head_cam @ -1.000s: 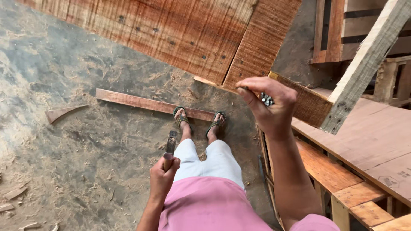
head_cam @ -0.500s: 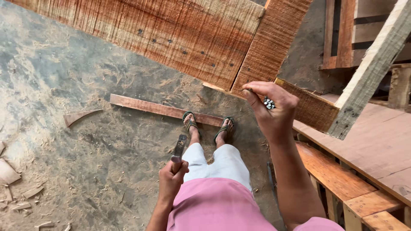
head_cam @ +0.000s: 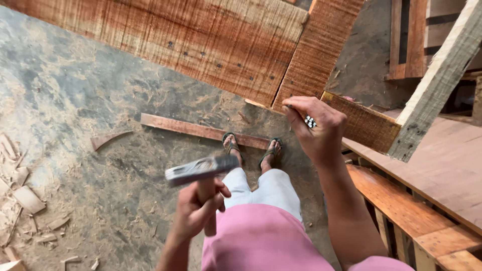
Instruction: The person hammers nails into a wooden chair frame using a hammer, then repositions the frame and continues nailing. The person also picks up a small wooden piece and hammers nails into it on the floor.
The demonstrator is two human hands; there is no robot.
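Head view, looking down: your left hand (head_cam: pixel 198 211) has its grip wrapped tight around a hammer (head_cam: pixel 202 169), its metal head raised over your knees. Your right hand (head_cam: pixel 317 129) pinches a cluster of nails (head_cam: pixel 310 121) beside the edge of a reddish wooden panel (head_cam: pixel 201 40). A thin strip of wood (head_cam: pixel 196 129) lies by your sandalled feet; sawdust-covered floor (head_cam: pixel 65 100) opens to your left.

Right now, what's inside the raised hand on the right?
The right hand is closed on a small bunch of nails; only their shiny heads show between the fingers. The shanks and how many there are stay hidden. The left hand grips a hammer.
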